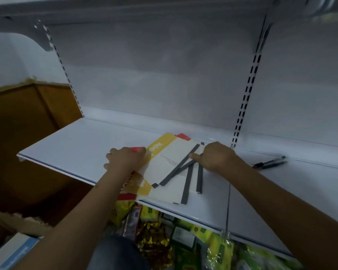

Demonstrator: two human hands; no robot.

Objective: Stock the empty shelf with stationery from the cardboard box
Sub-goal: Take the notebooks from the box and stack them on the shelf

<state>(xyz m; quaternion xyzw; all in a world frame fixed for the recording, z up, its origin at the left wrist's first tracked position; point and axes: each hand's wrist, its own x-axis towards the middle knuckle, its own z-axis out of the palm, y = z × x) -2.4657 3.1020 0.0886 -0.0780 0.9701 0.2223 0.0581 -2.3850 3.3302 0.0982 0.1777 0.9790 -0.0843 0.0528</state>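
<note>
- Both forearms reach up from the bottom edge toward a fanned pile of notebooks [170, 168] on the white shelf [82, 145], near its front edge and a little right of its middle.
- Left hand [123, 160] rests on the left side of the pile, fingers curled over the edge of a red cover; whether it grips or only presses cannot be told.
- Right hand [217, 156] sits on the right side of the pile, knuckles up and thumb stretched along a dark spine strip; its fingertips are hidden, so its hold is unclear.
- Covers show yellow, red and cream, with dark grey spine strips splayed at different angles; one corner overhangs the shelf front.
- Two dark pens [269, 162] lie side by side further right on the shelf, well apart from the pile.
- Below the shelf sit yellow and green packets [203, 236].
- At lower left is a torn cardboard box [18, 221].
- Brown wood panelling [27, 117] stands beyond the shelf's left end.
</note>
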